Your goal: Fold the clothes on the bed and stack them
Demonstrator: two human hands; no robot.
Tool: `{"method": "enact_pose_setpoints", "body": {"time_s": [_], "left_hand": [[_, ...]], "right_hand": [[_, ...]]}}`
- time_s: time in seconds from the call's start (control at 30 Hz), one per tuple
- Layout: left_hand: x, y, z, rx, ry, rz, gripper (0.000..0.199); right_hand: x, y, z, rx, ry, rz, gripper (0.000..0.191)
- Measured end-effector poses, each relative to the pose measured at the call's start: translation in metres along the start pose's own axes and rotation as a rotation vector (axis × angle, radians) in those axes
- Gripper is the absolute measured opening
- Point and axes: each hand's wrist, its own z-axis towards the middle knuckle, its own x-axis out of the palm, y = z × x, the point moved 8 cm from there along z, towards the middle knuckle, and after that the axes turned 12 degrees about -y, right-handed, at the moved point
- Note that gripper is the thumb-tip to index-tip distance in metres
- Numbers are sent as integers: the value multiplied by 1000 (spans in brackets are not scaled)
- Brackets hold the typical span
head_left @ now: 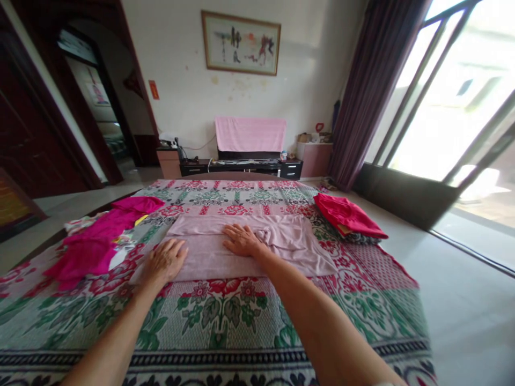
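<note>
A pale pink garment (217, 262) lies spread in a long, partly folded shape across the middle of the patterned cloth. My left hand (166, 261) rests on its left end with the palm down. Near the garment's centre, my right hand (241, 239) lies flat with the fingers spread. To the right of that hand the fabric is wrinkled and bunched, while the part between my hands looks smoother. Neither hand grips anything that I can see.
The floral cloth (217, 316) covers the table. Magenta clothing (94, 238) lies loosely heaped at left, over other pieces. A stack topped by a folded red garment (348, 214) sits at right. Beyond stand a low cabinet (292, 170) and a pink-draped screen (250, 134).
</note>
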Motion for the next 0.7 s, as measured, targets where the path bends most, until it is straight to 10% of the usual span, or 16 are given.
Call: {"method": "enact_pose_setpoints", "body": {"time_s": [0.37, 0.7], "left_hand": [[-17, 0, 4, -83, -85, -136, 40], [-42, 52, -5, -342, -46, 224, 38]], "right_hand": [[-1, 0, 0, 19, 21, 16, 54], [3, -4, 2, 19, 11, 28, 56]]}}
